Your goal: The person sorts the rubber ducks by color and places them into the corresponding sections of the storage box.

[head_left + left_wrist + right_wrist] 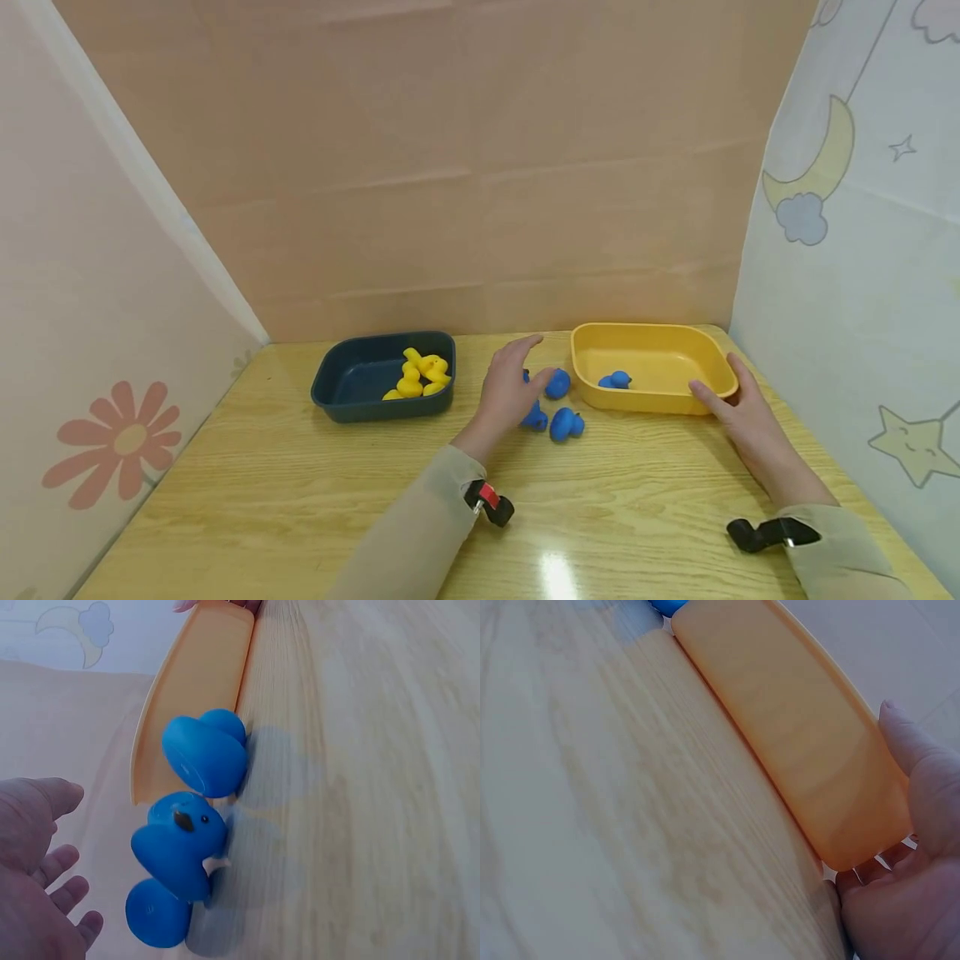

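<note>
My left hand point(507, 385) hovers over a cluster of small blue toy ducks, its fingers loosely spread and holding nothing. One blue duck point(566, 425) lies tipped in front, and another blue duck point(557, 383) is just right of my thumb. A further blue duck point(180, 836) shows its eye and beak in the left wrist view; my hand partly covers it in the head view. At the right, my right hand point(753, 421) grips the corner of a yellow bin point(637, 401), thumb over the front rim and fingers around the end. Inside that bin sits a blue duck point(619, 380).
A dark blue bin point(348, 375) stands at the left, with several yellow ducks point(410, 384) gathered at its right end. Both bins rest near the back edge of the wooden table point(300, 500). A brown back wall point(480, 183) and pale side walls enclose the table.
</note>
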The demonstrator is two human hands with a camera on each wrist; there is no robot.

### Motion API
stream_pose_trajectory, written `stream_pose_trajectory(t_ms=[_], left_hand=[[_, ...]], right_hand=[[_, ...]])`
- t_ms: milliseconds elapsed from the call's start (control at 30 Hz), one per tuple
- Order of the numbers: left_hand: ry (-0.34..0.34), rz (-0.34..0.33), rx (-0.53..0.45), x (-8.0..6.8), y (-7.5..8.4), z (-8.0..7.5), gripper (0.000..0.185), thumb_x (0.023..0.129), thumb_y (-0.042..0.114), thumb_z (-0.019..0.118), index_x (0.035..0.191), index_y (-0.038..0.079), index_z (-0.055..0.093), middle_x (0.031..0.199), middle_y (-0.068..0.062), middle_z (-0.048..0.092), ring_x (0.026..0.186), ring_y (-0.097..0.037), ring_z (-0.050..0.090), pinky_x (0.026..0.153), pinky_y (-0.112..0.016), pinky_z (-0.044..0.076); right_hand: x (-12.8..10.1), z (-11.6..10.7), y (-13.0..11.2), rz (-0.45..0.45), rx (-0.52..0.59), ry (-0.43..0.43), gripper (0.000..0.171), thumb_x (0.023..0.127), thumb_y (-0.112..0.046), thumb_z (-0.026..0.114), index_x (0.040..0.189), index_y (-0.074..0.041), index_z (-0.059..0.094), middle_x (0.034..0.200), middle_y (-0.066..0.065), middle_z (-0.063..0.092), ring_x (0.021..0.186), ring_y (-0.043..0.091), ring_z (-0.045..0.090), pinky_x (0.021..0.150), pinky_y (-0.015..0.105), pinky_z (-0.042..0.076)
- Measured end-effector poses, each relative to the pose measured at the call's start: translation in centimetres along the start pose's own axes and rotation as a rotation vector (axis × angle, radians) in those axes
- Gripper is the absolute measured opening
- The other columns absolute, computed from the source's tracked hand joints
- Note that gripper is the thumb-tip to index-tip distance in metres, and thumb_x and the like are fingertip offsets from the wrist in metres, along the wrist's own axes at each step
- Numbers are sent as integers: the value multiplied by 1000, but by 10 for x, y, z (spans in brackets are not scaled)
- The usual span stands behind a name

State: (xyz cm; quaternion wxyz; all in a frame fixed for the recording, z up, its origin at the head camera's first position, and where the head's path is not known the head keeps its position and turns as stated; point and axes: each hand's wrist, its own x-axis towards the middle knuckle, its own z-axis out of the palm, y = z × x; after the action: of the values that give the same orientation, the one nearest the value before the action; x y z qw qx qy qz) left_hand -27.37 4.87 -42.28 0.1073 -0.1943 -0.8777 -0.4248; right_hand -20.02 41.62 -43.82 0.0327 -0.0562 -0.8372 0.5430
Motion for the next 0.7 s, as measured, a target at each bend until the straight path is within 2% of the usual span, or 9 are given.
stream_pose_trajectory(t_ms=[233, 300, 367, 400, 467, 533, 633, 700], left_hand=[[16, -70, -29, -9, -11, -5, 57, 108, 26, 76, 162, 19, 57, 164, -3, 56, 156, -31, 45, 126, -51, 40], [14, -89, -38, -11, -15, -6, 58, 108, 27, 76, 162, 19, 57, 164, -3, 55, 156, -30, 44, 126, -51, 40], [17, -102, -46, -13, -18, -5, 57, 109, 26, 75, 163, 19, 56, 164, -3, 55, 155, -31, 45, 126, -52, 41], [22, -100, -49, -13, -21, -5, 57, 109, 25, 75, 162, 18, 56, 163, -4, 55, 154, -32, 46, 125, -52, 42], [28, -98, -52, -14, -24, -5, 57, 109, 24, 75, 162, 17, 57, 163, -7, 56, 152, -34, 48, 124, -53, 43], [34, -90, -60, -14, -26, -5, 56, 109, 22, 75, 161, 16, 57, 162, -9, 56, 150, -35, 49, 123, -54, 44], [31, -87, -70, -13, -29, -6, 56, 109, 22, 74, 161, 14, 57, 162, -12, 56, 150, -37, 49, 123, -55, 44], [25, -95, -74, -13, -32, -6, 56, 109, 22, 74, 162, 13, 56, 162, -12, 56, 150, -37, 50, 123, -54, 43]], right_hand=[[1, 0, 1, -7, 7, 6, 102, 116, -46, 56, 173, -19, -25, 180, 25, -18, 162, 56, 5, 130, 68, 2], [1, 0, 3, -8, 6, 4, 102, 116, -46, 56, 173, -20, -25, 180, 25, -18, 163, 55, 5, 132, 63, 2], [0, 0, 3, -10, 4, -1, 102, 116, -46, 55, 173, -20, -26, 180, 23, -18, 164, 53, 6, 134, 53, 4], [0, 0, 4, -8, 1, -1, 102, 116, -47, 55, 173, -21, -26, 181, 23, -18, 164, 53, 6, 135, 47, 5], [0, 0, 4, -9, 0, -1, 102, 116, -47, 55, 173, -21, -26, 181, 22, -17, 164, 51, 7, 135, 42, 6], [0, 0, 4, -12, 1, -1, 102, 116, -47, 56, 173, -21, -26, 181, 22, -18, 164, 51, 5, 135, 45, 5], [1, -1, 4, -19, 3, 2, 102, 116, -46, 56, 173, -21, -25, 180, 22, -19, 164, 52, 2, 134, 57, 2], [1, -1, 4, -23, 1, -1, 102, 116, -45, 56, 173, -21, -25, 180, 22, -19, 164, 52, 1, 133, 57, 1]])
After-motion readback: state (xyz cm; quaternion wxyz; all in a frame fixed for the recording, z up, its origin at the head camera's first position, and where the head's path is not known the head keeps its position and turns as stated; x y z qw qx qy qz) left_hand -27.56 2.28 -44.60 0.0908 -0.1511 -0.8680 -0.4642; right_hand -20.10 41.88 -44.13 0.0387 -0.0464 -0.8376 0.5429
